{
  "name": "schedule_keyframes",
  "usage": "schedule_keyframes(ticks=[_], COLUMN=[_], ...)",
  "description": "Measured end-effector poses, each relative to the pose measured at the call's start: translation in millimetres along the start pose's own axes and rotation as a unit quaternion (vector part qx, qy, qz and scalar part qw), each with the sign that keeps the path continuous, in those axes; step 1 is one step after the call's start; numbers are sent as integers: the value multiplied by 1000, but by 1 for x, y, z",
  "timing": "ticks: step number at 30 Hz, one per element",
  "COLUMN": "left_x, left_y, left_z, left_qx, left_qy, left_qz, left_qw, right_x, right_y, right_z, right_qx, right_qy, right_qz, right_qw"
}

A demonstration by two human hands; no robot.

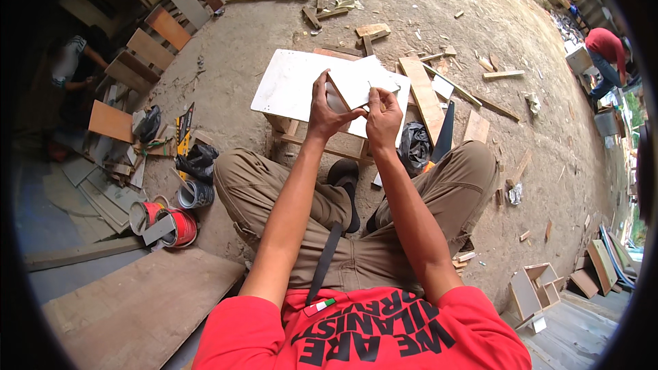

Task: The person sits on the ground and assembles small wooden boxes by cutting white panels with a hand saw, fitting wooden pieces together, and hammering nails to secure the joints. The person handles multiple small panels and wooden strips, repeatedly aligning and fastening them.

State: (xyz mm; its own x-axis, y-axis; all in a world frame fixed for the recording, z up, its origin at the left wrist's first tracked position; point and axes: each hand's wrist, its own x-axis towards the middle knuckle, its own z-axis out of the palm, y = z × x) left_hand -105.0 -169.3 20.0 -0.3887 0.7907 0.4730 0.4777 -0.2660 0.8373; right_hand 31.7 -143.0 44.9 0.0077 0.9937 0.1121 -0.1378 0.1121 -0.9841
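Note:
A white-faced wooden panel [356, 82] with a brown edge is tilted up over the low white-topped table [281, 81]. My left hand [326, 111] is wrapped round its left edge, thumb along the near side. My right hand [382, 115] is at the panel's near right side, its fingers pinched together. A thin, pale sliver sticks up by those fingertips; it is too small to name. The far part of the panel overlaps other white pieces on the tabletop, so its outline there is hard to tell.
A handsaw [445, 130] and black plastic bag [414, 145] lie right of the table, with planks [422, 96] beyond. Red paint cans [179, 227] and a grey can [196, 193] stand left. Two people work farther off: one left, another in a red top [607, 48] right.

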Motion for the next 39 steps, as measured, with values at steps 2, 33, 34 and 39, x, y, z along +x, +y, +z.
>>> schedule_keyframes(ticks=[2,33,34,39], left_x=[0,-4,-4,-4], left_y=[-1,3,3,5], left_z=[0,4,3,4], left_qx=[-10,29,24,26], left_qy=[2,11,11,16], left_qz=[1,4,-1,1], left_qw=[1000,1000,1000,1000], right_x=[0,4,3,4], right_y=[1,4,3,6], right_z=[1,8,9,10], right_qx=[-51,-23,-22,-10], right_qy=[15,53,53,56], right_qz=[-46,-44,-44,-34], right_qw=[998,997,997,998])
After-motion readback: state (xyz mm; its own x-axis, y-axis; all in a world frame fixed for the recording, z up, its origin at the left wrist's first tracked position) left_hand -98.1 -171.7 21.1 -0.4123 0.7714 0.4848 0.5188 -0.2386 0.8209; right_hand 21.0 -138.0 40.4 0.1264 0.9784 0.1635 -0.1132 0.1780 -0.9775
